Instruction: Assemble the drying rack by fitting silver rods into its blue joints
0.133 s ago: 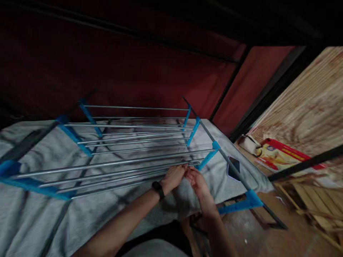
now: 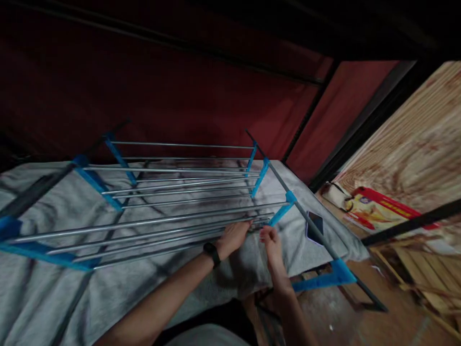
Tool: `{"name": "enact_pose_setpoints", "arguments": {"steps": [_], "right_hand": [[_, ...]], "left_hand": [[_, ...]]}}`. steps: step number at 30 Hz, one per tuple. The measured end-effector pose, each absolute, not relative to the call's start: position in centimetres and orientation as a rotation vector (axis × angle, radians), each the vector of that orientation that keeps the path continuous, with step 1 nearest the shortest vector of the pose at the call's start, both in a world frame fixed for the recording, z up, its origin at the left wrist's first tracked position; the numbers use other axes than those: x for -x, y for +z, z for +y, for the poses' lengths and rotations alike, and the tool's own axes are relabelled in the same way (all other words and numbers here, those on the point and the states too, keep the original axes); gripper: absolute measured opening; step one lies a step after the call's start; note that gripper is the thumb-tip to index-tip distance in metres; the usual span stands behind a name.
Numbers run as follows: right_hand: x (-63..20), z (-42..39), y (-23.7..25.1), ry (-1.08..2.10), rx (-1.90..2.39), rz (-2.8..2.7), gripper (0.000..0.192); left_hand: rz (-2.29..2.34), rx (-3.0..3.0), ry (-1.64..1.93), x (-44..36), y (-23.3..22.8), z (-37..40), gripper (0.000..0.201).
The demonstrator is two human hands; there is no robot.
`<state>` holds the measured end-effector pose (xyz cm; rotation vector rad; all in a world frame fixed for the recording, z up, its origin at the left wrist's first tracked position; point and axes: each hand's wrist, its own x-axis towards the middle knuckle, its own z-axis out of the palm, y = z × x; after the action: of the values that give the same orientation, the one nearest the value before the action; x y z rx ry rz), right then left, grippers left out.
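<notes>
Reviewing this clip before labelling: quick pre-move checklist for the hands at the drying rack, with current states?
1. Left hand on a metal rod of the drying rack: ok.
2. Right hand at the rod ends near the blue bracket: ok; grip itself cannot tell.
3. Rack resting on the grey blanket: ok.
4. Phone on the blanket, apart from both hands: ok.
5. Rod seated in the bracket: cannot tell, too dim.
</notes>
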<state>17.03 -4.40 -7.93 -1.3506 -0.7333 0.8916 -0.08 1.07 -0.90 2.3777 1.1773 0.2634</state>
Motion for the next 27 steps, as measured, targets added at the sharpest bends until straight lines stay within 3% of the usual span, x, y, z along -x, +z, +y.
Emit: {"name": "enact_pose_setpoints", "arguments": {"steps": [4, 13, 17, 27], "right_hand": [[-19.2, -3.9, -7.9, 0.473, 1.551, -0.788, 0.042], [-20.3, -1.9, -8.2, 0.645, 1.477, -1.091, 0.044], [-20.6, -2.0, -7.9, 0.576, 1.578, -1.158, 0.033], [-19.4, -2.3, -7.1, 0.412, 1.700, -1.184, 0.034]], "left_hand": [[1.159, -2.335, 0.298, 0.2, -0.9, 1.6, 0.042], [1.111, -2.349, 0.259, -3.2, 0.5, 1.7, 0.036], [1.010, -2.381, 0.368, -6.4, 0.0, 2.2, 0.040], [1.237, -2.279, 0.291, -8.4, 0.5, 2.8, 0.029]]}}
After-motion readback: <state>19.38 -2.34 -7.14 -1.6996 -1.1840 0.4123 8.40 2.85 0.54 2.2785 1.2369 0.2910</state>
